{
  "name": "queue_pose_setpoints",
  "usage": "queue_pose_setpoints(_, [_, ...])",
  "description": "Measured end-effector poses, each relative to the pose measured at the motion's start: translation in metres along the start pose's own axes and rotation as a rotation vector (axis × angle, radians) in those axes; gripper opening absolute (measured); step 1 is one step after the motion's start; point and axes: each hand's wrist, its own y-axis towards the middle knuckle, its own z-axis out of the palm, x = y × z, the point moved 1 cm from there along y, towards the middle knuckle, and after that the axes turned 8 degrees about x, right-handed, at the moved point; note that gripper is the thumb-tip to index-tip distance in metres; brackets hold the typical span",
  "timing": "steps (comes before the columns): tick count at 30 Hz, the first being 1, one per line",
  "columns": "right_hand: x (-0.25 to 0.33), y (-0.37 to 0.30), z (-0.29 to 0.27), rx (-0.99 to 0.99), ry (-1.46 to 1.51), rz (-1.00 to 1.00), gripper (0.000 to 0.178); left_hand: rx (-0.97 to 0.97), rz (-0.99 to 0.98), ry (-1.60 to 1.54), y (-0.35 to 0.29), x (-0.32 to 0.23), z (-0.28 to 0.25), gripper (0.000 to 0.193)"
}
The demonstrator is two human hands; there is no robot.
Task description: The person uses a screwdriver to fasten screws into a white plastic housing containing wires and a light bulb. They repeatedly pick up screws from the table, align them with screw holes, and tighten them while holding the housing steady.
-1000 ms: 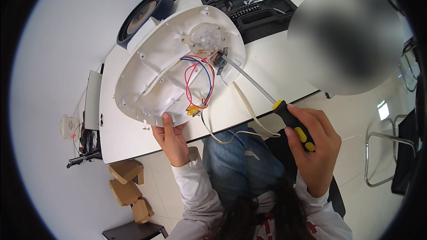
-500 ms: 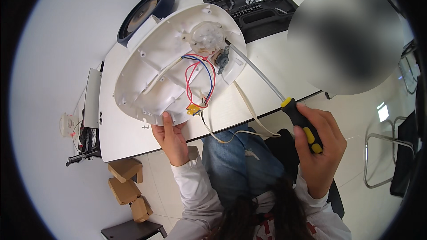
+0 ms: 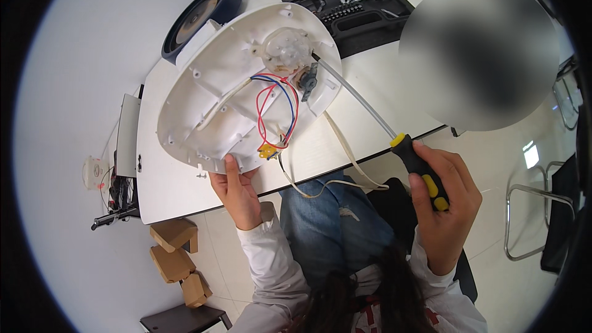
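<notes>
A white plastic housing (image 3: 213, 95), its ribbed inside facing me, is tilted up over the table edge. My left hand (image 3: 237, 194) grips its lower rim, thumb on the inner side, fingers behind. In my right hand (image 3: 449, 191) is a screwdriver (image 3: 364, 103) with a black and yellow handle. Its tip touches or nearly touches the right edge of a translucent gearbox (image 3: 287, 49) in the housing; the exact contact is too small to tell. Below the gearbox sits a small motor-like part (image 3: 306, 80). Red, blue and white wires (image 3: 290, 111) loop down to a yellow connector piece (image 3: 267, 151).
A black tool case (image 3: 348, 9) lies open at the back of the white table (image 3: 179, 191). Beside the housing stands a round dark blue part (image 3: 200, 21) with a cable. A white cord (image 3: 345, 148) hangs over the front edge. Cardboard boxes (image 3: 172, 262) are on the floor at left.
Almost nothing differs. The housing has shifted very slightly; the screwdriver and both hands keep nearly the same place.
</notes>
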Motion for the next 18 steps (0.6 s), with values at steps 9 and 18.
queue_pose_setpoints(9, [0.0003, -0.0002, -0.0008, 0.003, -0.002, 0.002, 0.027, 0.004, 0.002, -0.004, -0.0003, -0.0009, 0.0007, 0.027])
queue_pose_setpoints(18, [0.0025, 0.0007, -0.0005, -0.011, -0.01, -0.014, 0.029, -0.004, 0.001, 0.017, -0.0006, 0.0003, -0.0015, 0.025])
